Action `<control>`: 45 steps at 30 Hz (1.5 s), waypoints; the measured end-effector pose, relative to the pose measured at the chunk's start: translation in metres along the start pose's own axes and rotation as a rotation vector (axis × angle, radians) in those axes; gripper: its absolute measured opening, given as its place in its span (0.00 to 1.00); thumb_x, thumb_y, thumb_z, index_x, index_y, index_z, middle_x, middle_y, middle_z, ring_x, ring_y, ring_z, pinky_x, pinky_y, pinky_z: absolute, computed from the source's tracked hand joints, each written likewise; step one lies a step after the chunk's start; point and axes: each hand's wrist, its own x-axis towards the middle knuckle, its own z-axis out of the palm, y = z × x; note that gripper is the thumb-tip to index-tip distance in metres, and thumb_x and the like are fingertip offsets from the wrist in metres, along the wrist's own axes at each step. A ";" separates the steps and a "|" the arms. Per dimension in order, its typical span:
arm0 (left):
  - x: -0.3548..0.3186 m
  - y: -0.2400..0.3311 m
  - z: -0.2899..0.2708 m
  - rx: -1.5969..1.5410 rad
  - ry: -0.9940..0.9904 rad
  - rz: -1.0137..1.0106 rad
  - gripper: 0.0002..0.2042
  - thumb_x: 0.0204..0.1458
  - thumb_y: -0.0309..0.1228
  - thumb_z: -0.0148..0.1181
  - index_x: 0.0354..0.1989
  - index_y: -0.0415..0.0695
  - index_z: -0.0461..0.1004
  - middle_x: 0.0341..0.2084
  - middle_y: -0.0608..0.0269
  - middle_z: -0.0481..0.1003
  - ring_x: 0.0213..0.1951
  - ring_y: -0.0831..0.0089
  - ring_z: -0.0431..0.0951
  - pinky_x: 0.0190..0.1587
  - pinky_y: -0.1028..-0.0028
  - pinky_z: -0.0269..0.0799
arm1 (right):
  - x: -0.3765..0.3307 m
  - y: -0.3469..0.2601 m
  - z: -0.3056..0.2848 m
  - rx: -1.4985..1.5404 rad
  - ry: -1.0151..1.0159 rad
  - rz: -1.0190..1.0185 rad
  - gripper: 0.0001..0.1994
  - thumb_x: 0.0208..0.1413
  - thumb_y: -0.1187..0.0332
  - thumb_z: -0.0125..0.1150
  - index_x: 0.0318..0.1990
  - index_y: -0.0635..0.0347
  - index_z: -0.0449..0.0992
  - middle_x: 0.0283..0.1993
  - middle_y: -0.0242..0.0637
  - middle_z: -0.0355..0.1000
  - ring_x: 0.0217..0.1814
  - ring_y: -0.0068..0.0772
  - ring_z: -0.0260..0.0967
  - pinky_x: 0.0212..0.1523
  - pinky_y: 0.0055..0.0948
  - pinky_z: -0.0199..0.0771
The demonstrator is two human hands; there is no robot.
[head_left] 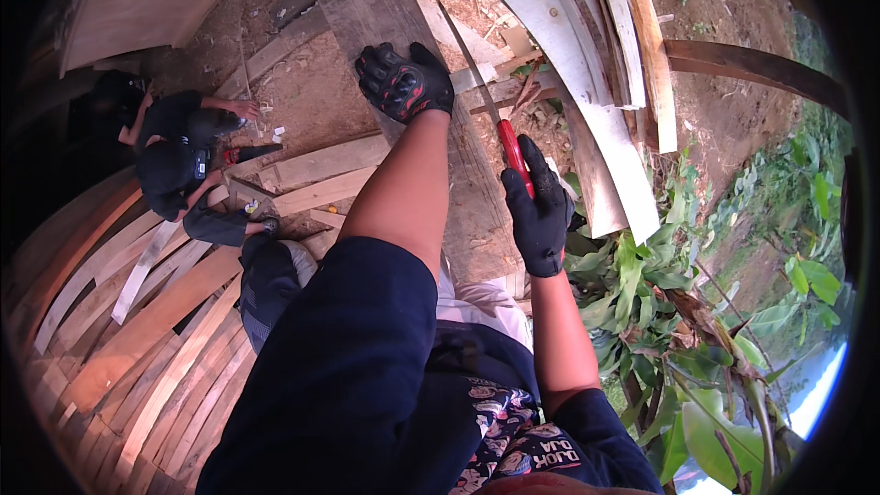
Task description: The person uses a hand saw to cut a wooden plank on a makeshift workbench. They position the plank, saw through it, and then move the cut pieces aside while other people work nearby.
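My left hand (403, 82), in a black glove with red accents, lies on top of a long weathered wooden plank (463, 192), fingers down and thumb apart; it grips nothing. To the right of the plank, my right hand (539, 211), in a black glove with dusty fingers, is closed round the red handle (515, 158) of what looks like a handsaw. Its long thin blade (469, 60) shows nearly edge-on and points away from me along the plank's right edge. Whether the blade touches the wood I cannot tell.
Curved pale boards (564, 55) are stacked at the far right. Leafy plants (642, 266) grow close by my right arm. At the left, a person in dark clothes (165, 165) crouches near a red-handled tool (252, 153). Long wooden strips (156, 357) fill the lower left.
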 end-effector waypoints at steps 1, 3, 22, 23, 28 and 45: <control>0.000 0.000 0.002 0.016 0.028 0.001 0.25 0.58 0.43 0.62 0.58 0.39 0.71 0.64 0.43 0.68 0.69 0.44 0.64 0.69 0.46 0.59 | 0.000 -0.001 0.000 0.018 -0.017 0.037 0.27 0.66 0.62 0.65 0.70 0.60 0.73 0.53 0.49 0.83 0.45 0.34 0.82 0.49 0.34 0.79; -0.003 -0.002 0.006 0.047 0.081 0.007 0.25 0.58 0.44 0.62 0.58 0.40 0.71 0.64 0.43 0.68 0.69 0.43 0.64 0.69 0.45 0.59 | -0.002 -0.005 0.000 0.052 -0.047 0.114 0.27 0.66 0.62 0.66 0.70 0.60 0.73 0.54 0.49 0.83 0.45 0.33 0.82 0.49 0.34 0.79; 0.001 -0.025 0.004 0.127 -0.146 0.459 0.33 0.65 0.51 0.54 0.70 0.40 0.64 0.73 0.44 0.61 0.77 0.49 0.55 0.78 0.44 0.44 | -0.008 0.024 -0.003 0.025 -0.020 0.132 0.22 0.67 0.60 0.64 0.66 0.54 0.79 0.52 0.50 0.84 0.51 0.45 0.85 0.54 0.38 0.80; 0.001 -0.024 0.001 0.102 -0.158 0.446 0.32 0.64 0.50 0.54 0.70 0.40 0.65 0.72 0.45 0.62 0.76 0.50 0.56 0.78 0.45 0.44 | -0.008 0.023 -0.002 0.034 -0.021 0.138 0.22 0.67 0.60 0.63 0.66 0.54 0.79 0.51 0.50 0.84 0.51 0.45 0.85 0.54 0.38 0.80; 0.003 -0.023 0.002 0.038 -0.038 0.459 0.29 0.60 0.44 0.61 0.66 0.43 0.66 0.67 0.47 0.66 0.72 0.50 0.62 0.73 0.45 0.55 | -0.013 0.020 0.002 -0.005 -0.006 0.072 0.22 0.68 0.61 0.63 0.67 0.55 0.77 0.50 0.51 0.84 0.48 0.42 0.85 0.52 0.36 0.80; 0.000 -0.020 -0.001 0.020 -0.105 0.408 0.30 0.60 0.44 0.58 0.68 0.40 0.67 0.70 0.44 0.64 0.73 0.46 0.59 0.75 0.44 0.50 | 0.031 -0.007 0.030 0.114 0.056 0.056 0.22 0.67 0.62 0.64 0.66 0.57 0.78 0.47 0.53 0.84 0.45 0.41 0.86 0.48 0.37 0.81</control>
